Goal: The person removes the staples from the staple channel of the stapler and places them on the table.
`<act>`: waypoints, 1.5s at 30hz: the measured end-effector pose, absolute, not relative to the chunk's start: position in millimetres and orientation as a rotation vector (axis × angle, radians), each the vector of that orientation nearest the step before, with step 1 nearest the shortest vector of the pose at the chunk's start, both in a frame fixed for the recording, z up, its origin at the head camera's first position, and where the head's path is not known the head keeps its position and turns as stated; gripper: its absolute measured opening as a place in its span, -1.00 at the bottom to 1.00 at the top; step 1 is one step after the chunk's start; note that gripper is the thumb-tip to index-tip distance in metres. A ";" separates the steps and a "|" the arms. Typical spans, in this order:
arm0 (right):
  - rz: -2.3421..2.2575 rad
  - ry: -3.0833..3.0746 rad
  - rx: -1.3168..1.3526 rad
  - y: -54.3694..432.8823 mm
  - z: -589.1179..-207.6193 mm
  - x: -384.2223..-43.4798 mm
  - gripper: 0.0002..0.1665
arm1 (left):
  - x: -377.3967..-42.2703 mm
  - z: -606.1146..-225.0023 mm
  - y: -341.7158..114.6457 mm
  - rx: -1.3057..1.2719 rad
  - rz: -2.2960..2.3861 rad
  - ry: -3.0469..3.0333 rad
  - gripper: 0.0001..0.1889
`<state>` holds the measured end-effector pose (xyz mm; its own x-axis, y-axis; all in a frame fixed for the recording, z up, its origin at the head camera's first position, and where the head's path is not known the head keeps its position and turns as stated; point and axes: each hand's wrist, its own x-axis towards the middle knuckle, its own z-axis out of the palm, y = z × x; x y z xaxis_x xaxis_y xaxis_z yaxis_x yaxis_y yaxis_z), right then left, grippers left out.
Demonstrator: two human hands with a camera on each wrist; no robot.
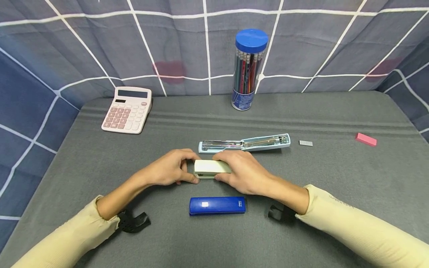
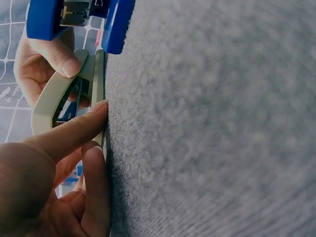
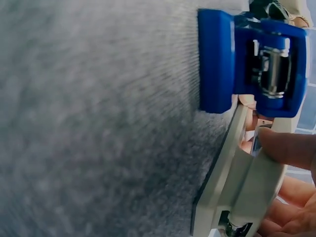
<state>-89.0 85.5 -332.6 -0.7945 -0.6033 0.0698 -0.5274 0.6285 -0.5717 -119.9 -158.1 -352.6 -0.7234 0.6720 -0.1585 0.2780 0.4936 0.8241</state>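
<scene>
A pale green stapler (image 1: 211, 166) lies on the dark grey cloth between both hands. My left hand (image 1: 172, 167) pinches its left end, thumb on the near side and fingers on the far side. Over the right half of it, my right hand (image 1: 246, 173) grips the upper arm between thumb and fingers. In the left wrist view the stapler (image 2: 43, 106) shows a gap between its upper arm and its base, and the base rests on the cloth. Nearer to me lies a blue stapler (image 1: 218, 205); beyond the hands a light blue stapler (image 1: 268, 143) lies folded open, its metal inside showing.
Right of the light blue stapler is a small strip of staples (image 1: 305, 143), then a pink eraser (image 1: 366, 139). A pink and white calculator (image 1: 134, 106) sits at the back left. A blue-lidded tub of pencils (image 1: 248, 70) stands upright by the checked cloth backdrop (image 1: 187, 37).
</scene>
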 end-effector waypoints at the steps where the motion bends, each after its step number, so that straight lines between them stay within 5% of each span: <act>1: -0.886 2.719 -0.954 85.0 -332.9 -89.3 -0.59 | -120.1 -352.7 -158.7 0.786 1.136 2.275 -0.64; 45: -1.196 2.484 -0.979 101.1 -335.1 -88.4 -0.63 | -117.8 -348.0 -155.8 0.774 1.112 2.267 -0.66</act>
<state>-88.4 101.1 -335.1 -0.7554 -0.6493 0.0882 -0.4739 0.4483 -0.7579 -117.8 -155.8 -348.0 -0.7160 0.6744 -0.1804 0.2702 0.5060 0.8191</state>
